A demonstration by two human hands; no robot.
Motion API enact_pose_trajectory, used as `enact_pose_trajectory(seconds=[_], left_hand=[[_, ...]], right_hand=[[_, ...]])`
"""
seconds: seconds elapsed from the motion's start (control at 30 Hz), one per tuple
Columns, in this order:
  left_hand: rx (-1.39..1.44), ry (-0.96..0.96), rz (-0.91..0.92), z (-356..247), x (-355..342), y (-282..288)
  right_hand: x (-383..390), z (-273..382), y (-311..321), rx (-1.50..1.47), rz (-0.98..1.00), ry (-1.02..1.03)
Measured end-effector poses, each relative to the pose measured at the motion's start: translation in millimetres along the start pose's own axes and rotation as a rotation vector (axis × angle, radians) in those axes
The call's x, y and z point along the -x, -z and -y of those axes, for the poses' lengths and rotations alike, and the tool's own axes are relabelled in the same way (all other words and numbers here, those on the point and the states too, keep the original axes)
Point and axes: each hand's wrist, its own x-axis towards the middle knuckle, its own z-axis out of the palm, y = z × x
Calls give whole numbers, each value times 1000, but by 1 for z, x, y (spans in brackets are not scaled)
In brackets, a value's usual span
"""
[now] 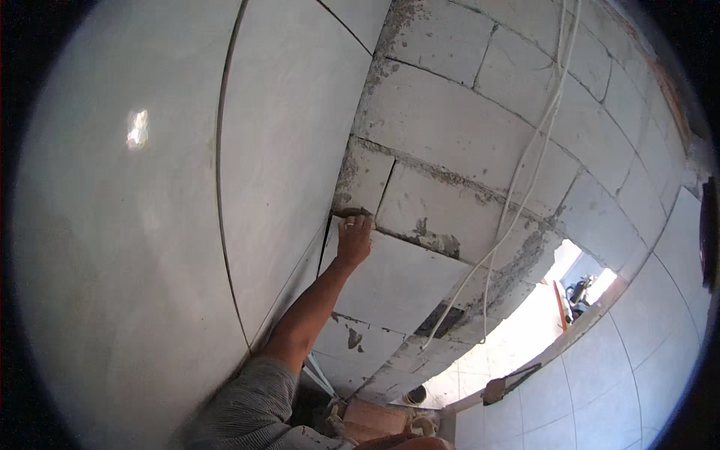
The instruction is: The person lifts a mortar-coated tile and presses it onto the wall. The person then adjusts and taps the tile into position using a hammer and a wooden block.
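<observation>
My left hand [354,238] is at the upper left corner of a pale tile [401,277], its fingers bent over the top edge. The tile stands against the block wall [450,124], close to the corner with the tiled wall [285,112]. A dark narrow gap runs down its left side. Behind my fingers the wall shows a rough dark hollow. My right hand does not show; a bit of bare skin at the lower edge could be an arm or a leg.
Two pale cables [517,202] hang down the block wall, partly in front of the tile's right side. A bright opening [517,330] lies to the right. A trowel-like tool [499,388] sits beside it, above a second tiled surface [592,367].
</observation>
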Motion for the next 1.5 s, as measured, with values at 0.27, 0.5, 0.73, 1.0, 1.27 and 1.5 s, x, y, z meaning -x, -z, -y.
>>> enact_pose_trajectory(seconds=[0.27, 0.5, 0.73, 1.0, 1.27, 1.5], left_hand=[[14, -15, -7, 2, 9, -7], [-49, 2, -23, 11, 6, -18], [-184, -125, -149, 14, -11, -24], [-169, -140, 74, 18, -9, -15], [-211, -111, 211, 9, -13, -18], [-209, -128, 227, 23, -15, -25]], right_hand=[[58, -62, -2, 240, 24, -79], [130, -169, -10, 473, 118, -160], [208, -231, -31, 474, 194, -244], [238, -175, -28, 374, 122, -436], [232, -153, -23, 49, -35, -444], [231, -121, -16, -110, -4, -505]])
